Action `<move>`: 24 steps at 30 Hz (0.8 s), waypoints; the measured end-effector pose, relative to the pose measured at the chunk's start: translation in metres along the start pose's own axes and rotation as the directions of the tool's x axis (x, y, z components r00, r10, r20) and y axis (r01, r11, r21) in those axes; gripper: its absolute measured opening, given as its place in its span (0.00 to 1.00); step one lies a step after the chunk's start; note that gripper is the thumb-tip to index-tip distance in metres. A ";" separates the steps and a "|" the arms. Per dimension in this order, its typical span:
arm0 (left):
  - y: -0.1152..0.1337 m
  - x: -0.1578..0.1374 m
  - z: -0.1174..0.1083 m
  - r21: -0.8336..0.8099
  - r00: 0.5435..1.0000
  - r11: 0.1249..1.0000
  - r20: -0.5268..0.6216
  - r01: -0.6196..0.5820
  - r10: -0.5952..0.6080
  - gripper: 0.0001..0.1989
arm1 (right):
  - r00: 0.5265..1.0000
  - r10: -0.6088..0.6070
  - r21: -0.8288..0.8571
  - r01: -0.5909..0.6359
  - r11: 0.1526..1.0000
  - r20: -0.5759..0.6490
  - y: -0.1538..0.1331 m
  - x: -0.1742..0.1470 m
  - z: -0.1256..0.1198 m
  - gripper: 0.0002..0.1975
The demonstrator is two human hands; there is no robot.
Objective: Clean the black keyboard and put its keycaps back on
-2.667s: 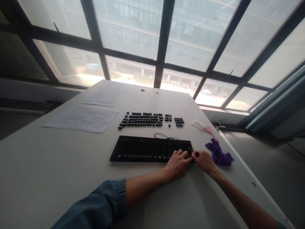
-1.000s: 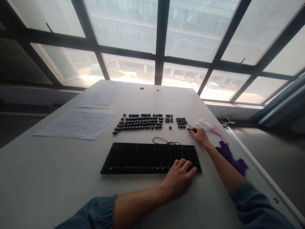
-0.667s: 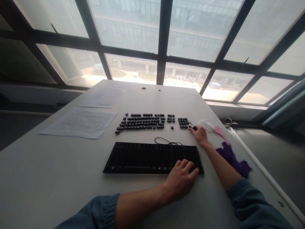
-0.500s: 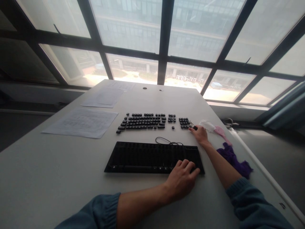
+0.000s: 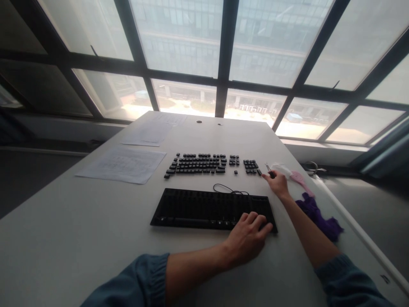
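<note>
The black keyboard [image 5: 198, 209], its keycaps off over most of its face, lies in front of me. My left hand [image 5: 247, 238] rests on its lower right corner with bent fingers, gripping it there; what is under the fingertips is hidden. Beyond it, loose black keycaps [image 5: 201, 164] are laid out in keyboard order. My right hand [image 5: 277, 183] is closed round a small keycap puller [image 5: 271, 174] with a dark handle and thin metal prongs pointing away. Its fingertips are beside the right end of the number-pad keycaps [image 5: 251, 165], at one tall keycap [image 5: 259, 172].
A thin cable [image 5: 228, 187] loops behind the keyboard. Sheets of paper [image 5: 124, 166] lie at the left. Along the right edge are a pink brush-like item [image 5: 300, 181], clear plastic [image 5: 281, 167] and a purple cloth [image 5: 319, 217]. Windows stand behind the white table [image 5: 105, 226].
My right hand has drawn slightly right of the number-pad keycaps, and a tall keycap now shows at their edge. The left hand stays on the keyboard. The view has shifted a little.
</note>
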State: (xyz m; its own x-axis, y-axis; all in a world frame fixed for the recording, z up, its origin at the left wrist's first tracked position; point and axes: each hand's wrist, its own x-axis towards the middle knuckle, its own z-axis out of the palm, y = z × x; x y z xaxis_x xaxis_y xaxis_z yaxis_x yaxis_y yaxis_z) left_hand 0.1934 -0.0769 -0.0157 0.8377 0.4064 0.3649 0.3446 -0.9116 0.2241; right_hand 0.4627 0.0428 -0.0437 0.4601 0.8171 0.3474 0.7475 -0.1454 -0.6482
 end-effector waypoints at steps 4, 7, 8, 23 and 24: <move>-0.004 -0.005 -0.026 -0.004 0.997 0.999 -0.063 0.034 -0.034 0.14 | 1.000 0.018 0.123 -0.017 0.992 -0.012 -0.014 -0.015 -0.017 0.26; -0.026 -0.022 -0.050 -0.041 0.984 0.993 -0.136 0.112 -0.116 0.14 | 1.000 0.001 0.229 -0.003 0.973 0.010 -0.035 -0.029 -0.028 0.20; -0.038 -0.031 -0.059 -0.051 0.974 0.988 -0.165 0.146 -0.153 0.14 | 1.000 -0.013 0.262 0.009 0.965 0.013 -0.043 -0.034 -0.031 0.19; -0.180 -0.208 -0.135 -0.257 0.914 0.906 -0.141 0.338 -0.381 0.08 | 0.934 -0.285 0.619 0.093 0.780 0.218 -0.195 -0.127 0.053 0.15; -0.179 -0.212 -0.134 -0.257 0.919 0.907 -0.125 0.334 -0.374 0.10 | 0.927 -0.289 0.635 0.076 0.769 0.238 -0.202 -0.131 0.063 0.15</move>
State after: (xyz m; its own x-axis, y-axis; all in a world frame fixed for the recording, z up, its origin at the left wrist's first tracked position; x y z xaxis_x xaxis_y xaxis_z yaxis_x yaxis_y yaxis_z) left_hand -0.1030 0.0081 -0.0120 0.5878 0.7220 0.3650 0.4833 -0.6752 0.5572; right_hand 0.2211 0.0003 -0.0012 0.0968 0.9325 0.3481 0.3055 0.3050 -0.9020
